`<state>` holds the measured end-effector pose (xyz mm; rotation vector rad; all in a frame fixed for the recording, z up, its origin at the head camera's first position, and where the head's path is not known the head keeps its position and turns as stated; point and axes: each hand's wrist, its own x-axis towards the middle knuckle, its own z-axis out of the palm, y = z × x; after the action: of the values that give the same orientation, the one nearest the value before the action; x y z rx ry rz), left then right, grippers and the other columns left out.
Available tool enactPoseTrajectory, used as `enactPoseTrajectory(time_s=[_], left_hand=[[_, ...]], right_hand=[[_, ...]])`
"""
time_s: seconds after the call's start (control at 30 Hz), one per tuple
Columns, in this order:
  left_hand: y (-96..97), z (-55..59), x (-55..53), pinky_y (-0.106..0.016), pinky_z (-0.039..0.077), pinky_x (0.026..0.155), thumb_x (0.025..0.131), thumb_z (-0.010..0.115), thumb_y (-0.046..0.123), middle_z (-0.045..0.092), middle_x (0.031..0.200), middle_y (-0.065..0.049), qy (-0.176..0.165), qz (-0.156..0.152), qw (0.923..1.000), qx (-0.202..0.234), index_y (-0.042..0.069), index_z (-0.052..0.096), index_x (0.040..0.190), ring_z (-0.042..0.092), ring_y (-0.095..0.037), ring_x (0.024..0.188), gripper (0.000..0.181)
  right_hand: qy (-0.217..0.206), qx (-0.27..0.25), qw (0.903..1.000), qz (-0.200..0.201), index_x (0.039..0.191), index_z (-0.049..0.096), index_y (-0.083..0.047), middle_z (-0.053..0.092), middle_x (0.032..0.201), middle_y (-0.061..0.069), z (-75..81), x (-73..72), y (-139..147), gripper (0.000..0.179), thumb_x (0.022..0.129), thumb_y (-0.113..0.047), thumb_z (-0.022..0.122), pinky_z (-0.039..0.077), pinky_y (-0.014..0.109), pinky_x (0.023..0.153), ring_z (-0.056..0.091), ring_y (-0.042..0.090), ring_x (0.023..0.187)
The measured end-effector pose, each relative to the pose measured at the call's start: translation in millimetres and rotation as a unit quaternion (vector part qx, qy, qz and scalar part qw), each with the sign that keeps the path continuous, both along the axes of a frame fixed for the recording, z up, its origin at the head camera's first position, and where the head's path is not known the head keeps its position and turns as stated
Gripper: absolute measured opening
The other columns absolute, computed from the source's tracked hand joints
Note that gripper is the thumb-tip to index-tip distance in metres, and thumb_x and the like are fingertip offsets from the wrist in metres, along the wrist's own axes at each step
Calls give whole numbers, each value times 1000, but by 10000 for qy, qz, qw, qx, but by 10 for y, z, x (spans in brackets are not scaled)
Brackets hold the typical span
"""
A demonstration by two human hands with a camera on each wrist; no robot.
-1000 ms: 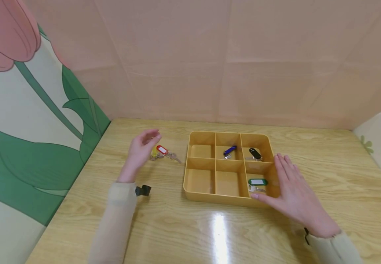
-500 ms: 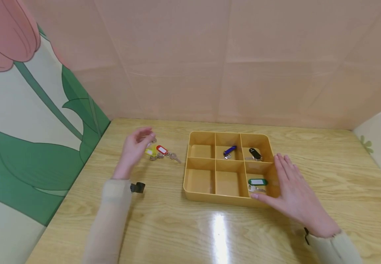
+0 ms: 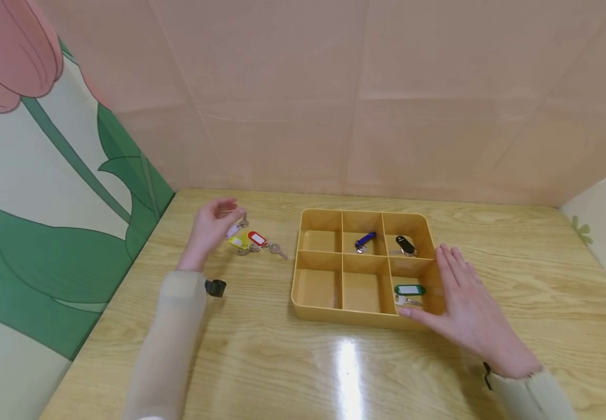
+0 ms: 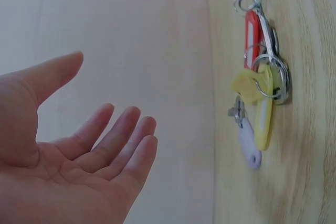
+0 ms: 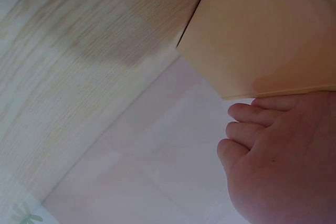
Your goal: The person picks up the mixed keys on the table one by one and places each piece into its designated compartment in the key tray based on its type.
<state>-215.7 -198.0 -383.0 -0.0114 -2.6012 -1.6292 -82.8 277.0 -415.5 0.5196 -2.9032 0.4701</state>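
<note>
My left hand (image 3: 209,228) hovers beside a small group of tagged keys at the left, thumb and fingers apart with nothing between them. In the left wrist view the group shows a red key tag (image 4: 252,38), a yellow key tag (image 4: 265,121) and a pale purple key tag (image 4: 248,142), with metal rings and keys. My right hand (image 3: 468,309) rests along the right end of a yellow six-compartment box (image 3: 344,316), fingers straight on the side rim and thumb at the front right corner. The right wrist view shows these fingers at the box edge.
Inside the box lie a blue key tag (image 3: 365,239) in the back middle compartment, a black key tag (image 3: 405,245) at back right and a green key tag (image 3: 410,289) at front right, each with keys. A pink wall covering (image 3: 355,128) stands behind the wooden table (image 3: 271,361).
My left hand has drawn back to the left, uncovering the yellow tag and then the pale purple one. The right hand and the box have stayed still.
</note>
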Motion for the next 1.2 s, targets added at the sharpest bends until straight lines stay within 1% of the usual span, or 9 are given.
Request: enactPoseTrajectory(time_s=[0.1,0.27,0.47,0.7,0.87,1.07,1.2], left_hand=[[-16,-15,-49,-46,44,106,99,71,27,58,137,-20,-92,43,9999,-57,0,54,142,56,-36,124,54],[-60,-48,-114,-47,45,106,98,71,33,57,137,-20,-279,116,9991,-292,1,53,143,56,-36,125,59],[-130,-85,-181,-48,43,107,99,69,39,56,140,-20,-457,78,9974,-554,1,51,144,54,-35,127,62],[-187,-138,-252,-49,43,106,97,70,42,57,138,-20,-637,116,9945,-821,1,53,142,53,-35,126,63],[-229,-197,-290,-50,41,107,96,73,36,57,137,-21,-799,185,9928,-871,0,54,141,52,-37,126,61],[-272,-296,-297,-49,42,107,93,76,38,56,137,-21,-1218,228,9887,-843,0,53,142,51,-37,126,66],[-306,-351,-306,-50,42,107,94,76,36,55,136,-22,-1366,227,9866,-866,0,52,141,51,-38,125,65]], right_hand=[[4,8,10000,-8,161,0,-1,3,167,22,-2,2,2,127,82,-68,73,-1,49,122,-3,35,153],[38,-11,10000,7,161,1,-1,4,167,22,-1,1,3,127,81,-67,74,0,50,122,-2,35,153],[24,-21,10000,18,161,2,0,4,167,22,4,3,3,126,82,-67,74,0,50,122,-3,35,153],[1,-20,10000,-2,161,3,1,5,167,23,0,-2,1,126,82,-67,73,0,50,122,-2,35,153],[2,-11,10000,12,161,3,1,5,166,23,-3,-8,3,126,82,-67,73,-1,49,122,-2,35,153],[18,23,10000,21,161,2,0,5,166,23,0,-8,2,126,82,-68,73,-1,48,122,-2,35,153],[4,-3,10000,0,162,1,-1,6,166,23,6,-4,-1,127,82,-67,73,-1,48,122,-2,35,153]])
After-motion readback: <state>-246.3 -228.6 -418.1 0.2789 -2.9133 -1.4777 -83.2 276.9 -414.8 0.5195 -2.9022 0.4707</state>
